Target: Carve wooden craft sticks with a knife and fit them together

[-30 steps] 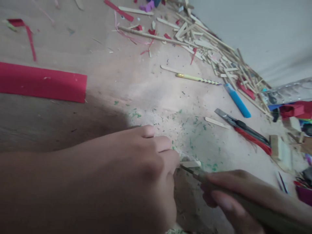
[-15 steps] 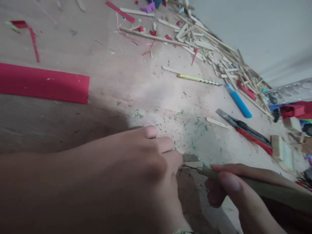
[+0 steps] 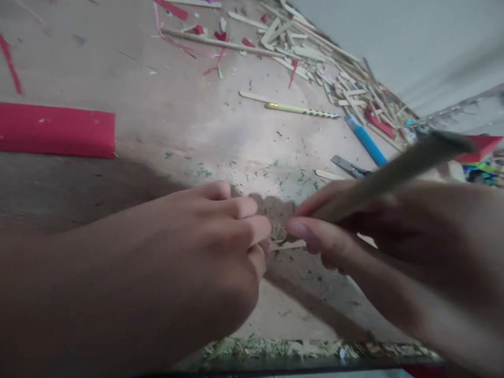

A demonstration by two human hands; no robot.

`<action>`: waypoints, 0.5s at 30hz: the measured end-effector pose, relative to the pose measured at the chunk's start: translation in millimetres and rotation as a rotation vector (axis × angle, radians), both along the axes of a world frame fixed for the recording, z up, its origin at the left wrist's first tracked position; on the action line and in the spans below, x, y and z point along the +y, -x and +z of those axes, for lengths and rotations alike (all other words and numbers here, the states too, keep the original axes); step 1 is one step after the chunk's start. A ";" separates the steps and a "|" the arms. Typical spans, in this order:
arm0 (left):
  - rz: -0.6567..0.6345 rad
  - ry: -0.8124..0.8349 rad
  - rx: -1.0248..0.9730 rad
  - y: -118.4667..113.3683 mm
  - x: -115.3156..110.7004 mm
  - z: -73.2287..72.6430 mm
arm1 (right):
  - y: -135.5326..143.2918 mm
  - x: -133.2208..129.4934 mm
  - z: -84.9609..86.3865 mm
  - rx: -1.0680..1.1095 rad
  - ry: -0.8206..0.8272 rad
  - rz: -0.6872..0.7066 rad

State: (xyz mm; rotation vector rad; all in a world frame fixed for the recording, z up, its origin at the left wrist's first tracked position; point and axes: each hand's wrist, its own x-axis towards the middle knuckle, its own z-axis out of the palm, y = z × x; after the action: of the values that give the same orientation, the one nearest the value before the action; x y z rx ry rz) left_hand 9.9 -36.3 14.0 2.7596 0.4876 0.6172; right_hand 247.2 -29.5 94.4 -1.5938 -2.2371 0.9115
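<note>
My left hand (image 3: 220, 247) lies on the table with its fingers curled and closed, holding down a thin flat wooden craft stick (image 3: 293, 245). Its fingertips cover one end of the stick. Closed like a pen grip, my right hand (image 3: 378, 247) holds an awl-like tool (image 3: 374, 184) with a long dull-brown handle, which tilts up to the right. The tool's thin dark tip meets the stick close to my left fingertips. Green shavings (image 3: 205, 171) are scattered on the table around both hands.
A red strip (image 3: 59, 128) lies at left. Beyond my hands are a pencil (image 3: 303, 110), a blue tool (image 3: 366, 139) and a utility knife (image 3: 348, 166) partly hidden by my right hand. Wooden sticks (image 3: 326, 63) pile up along the back. Shavings (image 3: 268, 347) line the near edge.
My right hand has moved up and left, and the tool's handle now tilts upward instead of lying low. My view has shifted, bringing the near table edge into sight.
</note>
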 end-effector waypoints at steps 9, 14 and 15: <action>-0.010 -0.047 -0.039 7.2 -4.6 -8.6 | 4.1 54.1 8.8 -0.173 0.228 0.416; -0.005 -0.058 -0.011 8.2 -3.2 -8.8 | 13.0 64.9 14.1 -0.157 0.267 0.547; -0.001 -0.050 -0.001 8.4 -3.0 -7.9 | 14.2 63.4 15.2 -0.159 0.269 0.551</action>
State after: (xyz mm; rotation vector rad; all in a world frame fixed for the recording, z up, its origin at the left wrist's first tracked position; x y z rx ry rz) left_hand 1.5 -39.3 6.0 2.8062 0.4764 0.6388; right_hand 233.0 33.9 109.6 -1.1833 -2.8381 1.3070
